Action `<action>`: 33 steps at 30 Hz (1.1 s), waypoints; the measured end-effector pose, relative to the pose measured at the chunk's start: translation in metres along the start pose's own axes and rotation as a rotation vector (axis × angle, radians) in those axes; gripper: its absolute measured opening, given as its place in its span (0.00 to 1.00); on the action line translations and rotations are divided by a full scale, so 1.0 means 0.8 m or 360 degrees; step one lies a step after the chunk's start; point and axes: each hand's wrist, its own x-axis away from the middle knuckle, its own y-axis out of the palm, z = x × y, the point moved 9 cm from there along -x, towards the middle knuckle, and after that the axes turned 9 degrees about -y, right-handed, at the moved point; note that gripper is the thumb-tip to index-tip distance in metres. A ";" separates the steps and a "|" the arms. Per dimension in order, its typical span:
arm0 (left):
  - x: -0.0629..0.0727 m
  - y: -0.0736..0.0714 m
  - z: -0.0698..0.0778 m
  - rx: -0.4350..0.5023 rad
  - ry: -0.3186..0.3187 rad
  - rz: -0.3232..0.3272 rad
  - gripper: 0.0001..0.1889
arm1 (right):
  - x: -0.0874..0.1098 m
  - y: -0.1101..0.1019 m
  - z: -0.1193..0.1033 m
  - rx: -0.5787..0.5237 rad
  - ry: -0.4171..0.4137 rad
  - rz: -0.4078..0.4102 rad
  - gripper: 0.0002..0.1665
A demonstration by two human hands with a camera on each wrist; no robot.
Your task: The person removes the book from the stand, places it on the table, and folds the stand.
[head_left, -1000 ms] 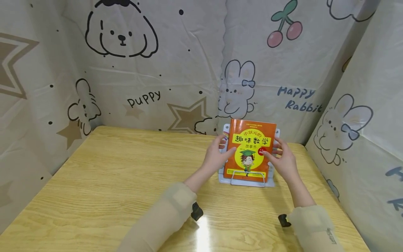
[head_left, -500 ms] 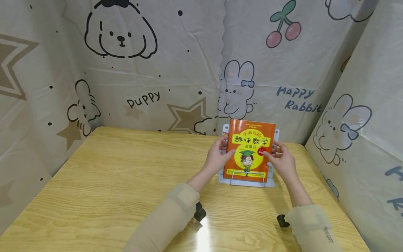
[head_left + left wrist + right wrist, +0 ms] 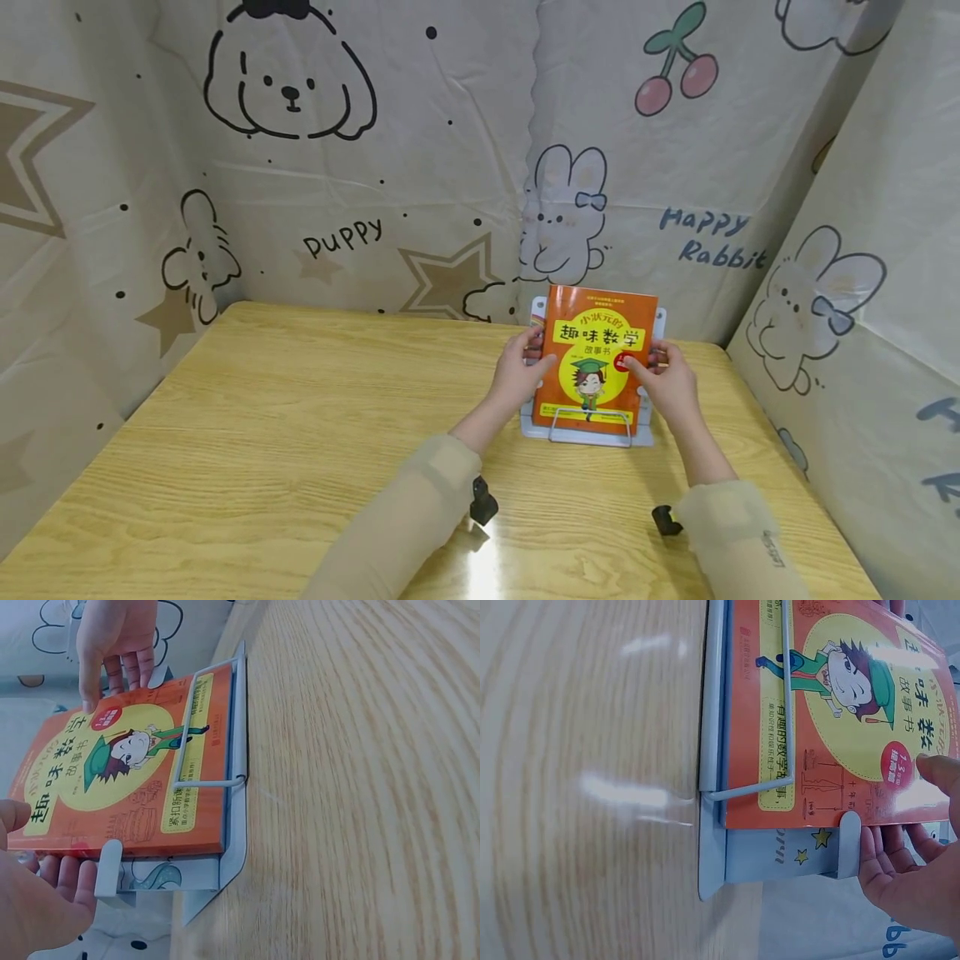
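Note:
An orange book point(image 3: 592, 321) with a yellow circle and a cartoon child in a green cap leans upright on a pale blue book stand point(image 3: 642, 438). The stand's wire holder point(image 3: 210, 783) crosses the lower cover. My left hand point(image 3: 516, 371) grips the book's left edge, thumb on the cover and fingers at the side and partly behind. On the opposite edge my right hand point(image 3: 672, 385) does the same, its thumb beside the red badge. Small side tabs of the stand point(image 3: 848, 844) stick out near the fingers. The fingertips behind the book are hidden.
The stand rests on a wood-grain table point(image 3: 300, 433), towards its back right. Behind it hangs a pale curtain point(image 3: 450, 167) printed with cartoon animals, and another stretch of it runs along the right side. Black devices point(image 3: 483, 502) are strapped at both wrists.
The book and stand stay in place. Both hands keep their places at the book's edges, with slight thumb shifts, while the left forearm drifts a little right and the right forearm a little left.

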 end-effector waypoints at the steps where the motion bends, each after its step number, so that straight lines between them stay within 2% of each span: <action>1: 0.000 0.000 0.000 -0.0005 -0.0003 0.0003 0.28 | 0.000 0.000 0.000 -0.0014 0.0008 0.0005 0.43; 10: -0.001 0.002 0.001 -0.0016 -0.0040 -0.0006 0.28 | -0.003 0.001 0.006 -0.0117 0.0082 -0.0003 0.42; 21: -0.001 0.007 0.005 -0.0024 -0.0047 0.0070 0.33 | -0.003 -0.002 0.003 -0.0083 0.0088 -0.0039 0.40; 26: 0.004 0.011 0.012 -0.0067 -0.0062 0.0135 0.35 | -0.004 -0.001 0.003 -0.0055 0.0094 -0.0053 0.39; 33: 0.007 0.004 0.016 -0.0172 -0.0052 0.0328 0.32 | -0.007 0.003 0.002 0.0007 0.0026 -0.0052 0.37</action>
